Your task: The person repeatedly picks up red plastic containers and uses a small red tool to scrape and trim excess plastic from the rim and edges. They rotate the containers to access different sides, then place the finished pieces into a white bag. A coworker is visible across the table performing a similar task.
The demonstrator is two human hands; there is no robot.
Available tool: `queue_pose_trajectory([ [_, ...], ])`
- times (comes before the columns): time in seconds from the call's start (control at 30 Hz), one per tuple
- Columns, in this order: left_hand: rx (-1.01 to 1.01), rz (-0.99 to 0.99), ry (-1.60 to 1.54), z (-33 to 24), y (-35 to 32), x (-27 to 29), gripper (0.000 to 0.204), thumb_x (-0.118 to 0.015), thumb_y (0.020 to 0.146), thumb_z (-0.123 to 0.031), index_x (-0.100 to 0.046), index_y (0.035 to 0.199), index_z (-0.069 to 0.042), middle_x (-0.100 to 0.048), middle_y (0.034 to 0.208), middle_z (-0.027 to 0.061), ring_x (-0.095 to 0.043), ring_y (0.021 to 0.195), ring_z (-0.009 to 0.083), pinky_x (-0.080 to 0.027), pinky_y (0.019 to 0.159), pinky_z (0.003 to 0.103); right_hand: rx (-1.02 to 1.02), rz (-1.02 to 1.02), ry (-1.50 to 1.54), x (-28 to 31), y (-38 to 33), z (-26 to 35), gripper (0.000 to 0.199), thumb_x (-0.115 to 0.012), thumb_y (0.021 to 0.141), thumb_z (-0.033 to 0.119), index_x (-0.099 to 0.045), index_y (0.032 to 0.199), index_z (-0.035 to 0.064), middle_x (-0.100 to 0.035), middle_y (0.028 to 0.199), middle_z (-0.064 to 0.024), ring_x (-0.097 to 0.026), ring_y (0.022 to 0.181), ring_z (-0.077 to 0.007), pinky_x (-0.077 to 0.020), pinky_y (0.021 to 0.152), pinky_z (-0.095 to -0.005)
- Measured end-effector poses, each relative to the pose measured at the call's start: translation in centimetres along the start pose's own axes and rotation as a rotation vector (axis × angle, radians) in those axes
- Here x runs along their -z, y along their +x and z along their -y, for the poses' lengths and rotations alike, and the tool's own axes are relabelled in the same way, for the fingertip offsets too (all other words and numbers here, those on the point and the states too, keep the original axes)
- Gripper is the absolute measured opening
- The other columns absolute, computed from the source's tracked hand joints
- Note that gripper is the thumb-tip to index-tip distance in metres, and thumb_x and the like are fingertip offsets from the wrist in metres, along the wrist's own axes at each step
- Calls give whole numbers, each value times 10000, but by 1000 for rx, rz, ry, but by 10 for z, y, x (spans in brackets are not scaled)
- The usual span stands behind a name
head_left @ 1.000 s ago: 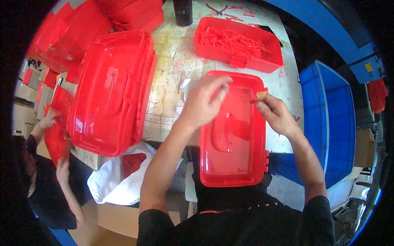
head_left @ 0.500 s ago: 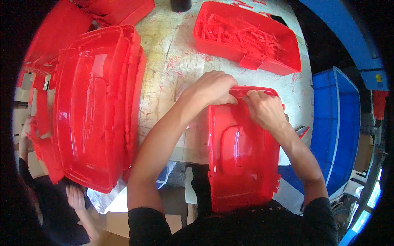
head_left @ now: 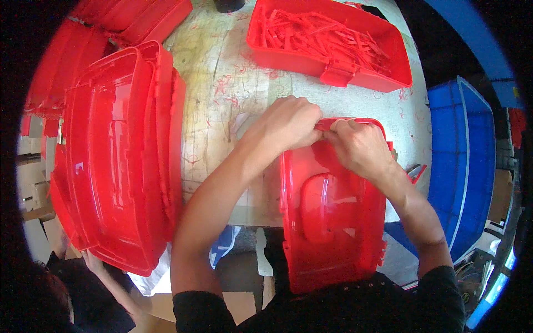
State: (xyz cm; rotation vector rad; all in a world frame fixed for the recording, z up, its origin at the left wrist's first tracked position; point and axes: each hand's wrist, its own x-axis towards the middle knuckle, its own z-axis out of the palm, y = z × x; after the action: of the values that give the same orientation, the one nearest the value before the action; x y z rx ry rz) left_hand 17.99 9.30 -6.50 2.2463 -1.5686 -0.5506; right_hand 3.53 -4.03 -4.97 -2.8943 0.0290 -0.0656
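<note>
A red plastic lid [head_left: 333,216] with a raised handle hump lies in front of me, its near end over the table's edge against my body. My left hand [head_left: 283,123] grips its far left corner, fingers curled over the rim. My right hand [head_left: 358,145] pinches the far edge right beside it, thumbs almost touching. What the fingertips hold at the rim is hidden by the hands.
A stack of red lids [head_left: 119,150] stands on edge at the left. A red tray [head_left: 327,41] full of thin red plastic strips sits at the back. A blue crate [head_left: 463,161] stands to the right. Another person's hand [head_left: 91,258] reaches in at lower left. The worn table [head_left: 222,105] shows red scraps.
My hands have moved from the lid's top and right side to its far edge and closed together there. The view has shifted closer over the lid.
</note>
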Motion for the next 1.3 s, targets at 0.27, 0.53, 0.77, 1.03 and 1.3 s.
queue_pose_trajectory([
  [0.27, 24, 38, 32, -7, 3, 6, 426, -756, 764, -437, -736, 830, -17, -673, 812, 274, -666, 829, 446, -537, 764, 505, 30, -7, 59, 3, -2, -9, 256, -618, 934, 229, -617, 810, 5, -684, 767, -206, -688, 676, -364, -550, 588, -461],
  [0.53, 7, 62, 44, -9, 2, 6, 330, -736, 792, -344, -718, 863, -22, -681, 814, 251, -670, 829, 434, -538, 759, 510, 26, -66, 27, -5, -10, -13, 216, -613, 934, 213, -610, 833, 22, -676, 751, -188, -685, 651, -340, -545, 559, -436],
  [0.77, -58, 20, 53, -7, -2, 3, 246, -695, 780, -232, -661, 880, -10, -661, 766, 262, -660, 782, 447, -529, 720, 535, 108, -46, -144, -10, -8, -10, 218, -612, 934, 221, -597, 841, 25, -669, 752, -169, -690, 625, -303, -539, 508, -408],
  [1.03, -71, 20, 49, -10, -2, 3, 246, -690, 787, -201, -625, 930, -11, -659, 751, 255, -658, 778, 448, -525, 708, 536, 56, -51, -87, -10, -11, -9, 230, -621, 926, 225, -596, 840, 13, -667, 763, -165, -694, 626, -304, -544, 509, -399],
  [1.3, -125, -34, 17, -10, -4, -1, 264, -689, 841, -221, -589, 973, -17, -661, 765, 247, -655, 784, 448, -516, 692, 532, 88, -110, -53, -3, -14, -14, 203, -620, 925, 204, -601, 841, 20, -665, 766, -167, -687, 635, -311, -547, 538, -397],
])
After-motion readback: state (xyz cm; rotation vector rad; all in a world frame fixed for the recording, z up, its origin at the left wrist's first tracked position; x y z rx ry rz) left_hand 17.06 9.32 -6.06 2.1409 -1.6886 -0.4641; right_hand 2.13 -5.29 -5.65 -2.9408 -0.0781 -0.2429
